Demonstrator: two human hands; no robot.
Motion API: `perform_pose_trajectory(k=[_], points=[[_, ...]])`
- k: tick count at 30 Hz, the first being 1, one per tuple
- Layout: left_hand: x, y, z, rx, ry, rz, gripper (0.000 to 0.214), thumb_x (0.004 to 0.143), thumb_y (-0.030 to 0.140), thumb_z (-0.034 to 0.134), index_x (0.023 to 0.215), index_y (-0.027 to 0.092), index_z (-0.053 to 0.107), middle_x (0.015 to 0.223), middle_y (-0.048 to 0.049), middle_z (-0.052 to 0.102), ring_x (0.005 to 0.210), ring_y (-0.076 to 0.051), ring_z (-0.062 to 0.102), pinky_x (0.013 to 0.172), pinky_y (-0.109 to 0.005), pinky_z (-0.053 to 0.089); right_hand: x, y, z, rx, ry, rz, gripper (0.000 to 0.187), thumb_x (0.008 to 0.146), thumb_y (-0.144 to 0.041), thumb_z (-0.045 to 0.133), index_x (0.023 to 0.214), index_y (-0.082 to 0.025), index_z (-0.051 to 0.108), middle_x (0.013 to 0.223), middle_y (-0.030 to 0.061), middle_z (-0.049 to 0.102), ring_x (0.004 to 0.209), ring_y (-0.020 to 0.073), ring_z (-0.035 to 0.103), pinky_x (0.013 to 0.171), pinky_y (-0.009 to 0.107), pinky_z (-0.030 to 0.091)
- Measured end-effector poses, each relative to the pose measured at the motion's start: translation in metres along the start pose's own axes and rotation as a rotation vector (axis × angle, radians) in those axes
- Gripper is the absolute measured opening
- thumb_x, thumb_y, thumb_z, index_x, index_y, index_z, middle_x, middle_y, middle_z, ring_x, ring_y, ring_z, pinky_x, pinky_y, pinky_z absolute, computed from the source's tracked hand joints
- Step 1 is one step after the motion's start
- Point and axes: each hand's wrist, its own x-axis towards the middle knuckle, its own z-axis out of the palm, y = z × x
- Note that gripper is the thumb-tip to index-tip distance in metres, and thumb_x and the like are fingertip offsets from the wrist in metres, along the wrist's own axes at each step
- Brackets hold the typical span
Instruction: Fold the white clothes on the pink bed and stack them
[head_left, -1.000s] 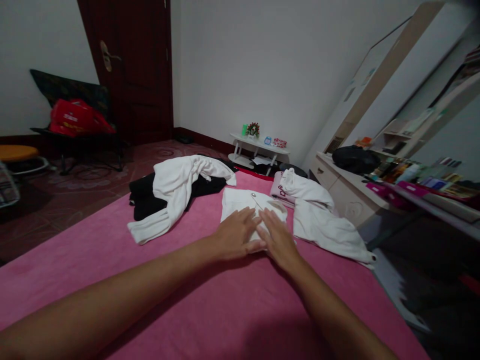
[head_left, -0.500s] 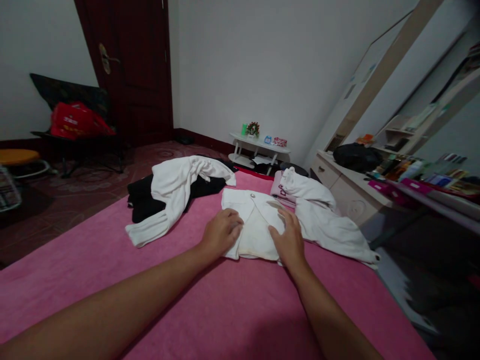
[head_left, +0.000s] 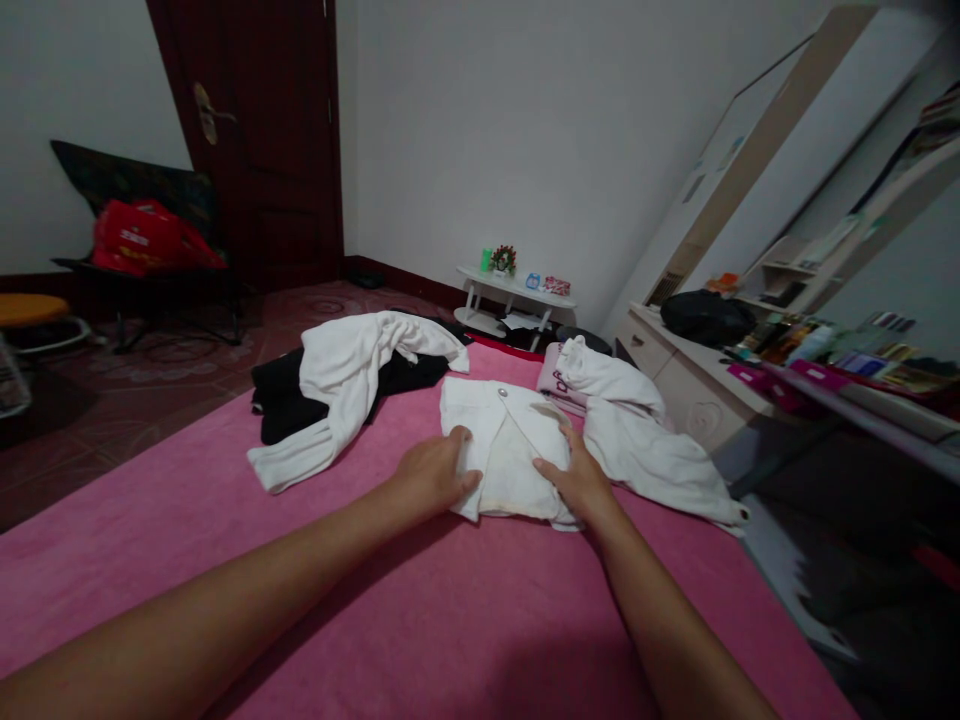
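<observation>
A folded white garment [head_left: 504, 450] with a small round button lies on the pink bedcover [head_left: 420, 600]. My left hand [head_left: 431, 472] grips its near left edge, thumb on top and fingers curled under. My right hand [head_left: 576, 478] holds its near right edge the same way, fingers closed around the cloth. Both forearms reach in from the bottom of the view.
A loose white garment over black clothing [head_left: 341, 385] lies to the left. Another white garment [head_left: 637, 430] on a pink folded piece [head_left: 553, 378] lies to the right. A dresser [head_left: 675, 370] with clutter stands at the right; a small white table [head_left: 514, 295] and a dark door [head_left: 262, 140] are beyond.
My hands moved apart from the middle of the folded garment to its left and right edges, and their fingers closed on the cloth.
</observation>
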Motion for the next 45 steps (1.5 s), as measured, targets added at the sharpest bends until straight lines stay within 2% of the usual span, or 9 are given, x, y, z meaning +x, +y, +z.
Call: perform_pose_trajectory(k=[8, 11, 14, 19, 22, 26, 32, 38, 45], points=[[-0.027, 0.032, 0.034, -0.212, 0.08, 0.5, 0.033, 0.081, 0.023, 0.053, 0.114, 0.019, 0.056, 0.112, -0.0113, 0.049, 0.093, -0.022, 0.055, 0.081, -0.034, 0.048, 0.006, -0.081, -0.026, -0.344, -0.281, -0.137, 0.078, 0.082, -0.074, 0.033, 0.134, -0.018, 0.048, 0.128, 0.0167, 0.058, 0.114, 0.0329, 0.057, 0.092, 0.044, 0.043], [-0.036, 0.035, 0.042, -0.26, 0.039, 0.674, 0.047, 0.075, 0.022, 0.06, 0.122, 0.02, 0.053, 0.124, -0.0135, 0.044, 0.106, -0.027, 0.05, 0.089, -0.04, 0.046, 0.004, -0.116, -0.012, -0.596, -0.338, -0.214, 0.086, 0.071, -0.076, 0.051, 0.128, -0.011, 0.052, 0.119, 0.0238, 0.061, 0.109, 0.0383, 0.058, 0.088, 0.047, 0.044], [-0.039, 0.035, 0.045, -0.284, -0.011, 0.777, 0.043, 0.077, 0.021, 0.06, 0.12, 0.022, 0.057, 0.123, -0.0124, 0.049, 0.11, -0.028, 0.049, 0.093, -0.042, 0.045, 0.004, -0.124, 0.011, -0.737, -0.247, -0.259, 0.068, 0.07, -0.05, 0.068, 0.121, -0.007, 0.055, 0.109, 0.0243, 0.064, 0.103, 0.0364, 0.06, 0.083, 0.043, 0.046], [-0.03, 0.03, 0.043, -0.456, 0.056, 0.799, 0.024, 0.085, 0.016, 0.051, 0.101, 0.02, 0.069, 0.119, -0.0088, 0.059, 0.107, -0.021, 0.056, 0.094, -0.033, 0.045, 0.009, -0.091, 0.006, -0.63, -0.074, -0.293, 0.039, 0.078, -0.032, 0.058, 0.115, -0.02, 0.059, 0.107, 0.0113, 0.066, 0.095, 0.0253, 0.063, 0.076, 0.032, 0.045], [-0.023, 0.027, 0.041, -0.576, 0.068, 0.713, 0.026, 0.087, 0.014, 0.046, 0.097, 0.019, 0.07, 0.108, -0.0064, 0.065, 0.097, -0.016, 0.061, 0.088, -0.027, 0.047, 0.012, -0.066, -0.037, -0.535, -0.092, -0.307, 0.028, 0.084, -0.043, 0.05, 0.102, -0.028, 0.065, 0.099, 0.0036, 0.069, 0.091, 0.023, 0.063, 0.072, 0.029, 0.044], [-0.02, 0.024, 0.043, -0.54, -0.006, 0.687, 0.026, 0.086, 0.013, 0.047, 0.097, 0.019, 0.07, 0.092, -0.0039, 0.07, 0.088, -0.016, 0.063, 0.085, -0.028, 0.047, 0.026, -0.026, -0.114, -0.561, 0.183, -0.305, 0.034, 0.083, -0.04, 0.052, 0.111, -0.028, 0.066, 0.111, 0.0042, 0.066, 0.102, 0.0258, 0.058, 0.081, 0.031, 0.043], [-0.017, 0.025, 0.048, -0.528, -0.039, 0.663, 0.026, 0.084, 0.011, 0.048, 0.096, 0.018, 0.071, 0.091, -0.0041, 0.071, 0.085, -0.015, 0.063, 0.081, -0.027, 0.047, 0.063, 0.079, -0.193, -0.643, 0.381, -0.369, 0.042, 0.081, -0.03, 0.052, 0.122, -0.02, 0.061, 0.124, 0.0101, 0.059, 0.115, 0.0293, 0.052, 0.095, 0.038, 0.039], [-0.011, 0.028, 0.048, -0.581, -0.061, 0.59, 0.024, 0.083, 0.011, 0.049, 0.09, 0.017, 0.071, 0.086, -0.0045, 0.07, 0.08, -0.014, 0.063, 0.076, -0.025, 0.048, 0.058, 0.162, -0.173, -0.775, 0.081, -0.2, 0.041, 0.079, -0.021, 0.054, 0.118, -0.02, 0.065, 0.154, 0.0113, 0.025, 0.138, 0.0342, 0.027, 0.108, 0.048, 0.028], [-0.009, 0.027, 0.053, -0.552, -0.062, 0.607, 0.022, 0.08, 0.009, 0.051, 0.087, 0.017, 0.07, 0.086, -0.0044, 0.069, 0.082, -0.015, 0.062, 0.079, -0.026, 0.048, 0.06, 0.143, -0.166, -0.605, -0.134, -0.178, 0.064, 0.068, -0.022, 0.066, 0.131, -0.021, 0.056, 0.14, 0.0098, 0.049, 0.126, 0.0281, 0.048, 0.104, 0.036, 0.039]])
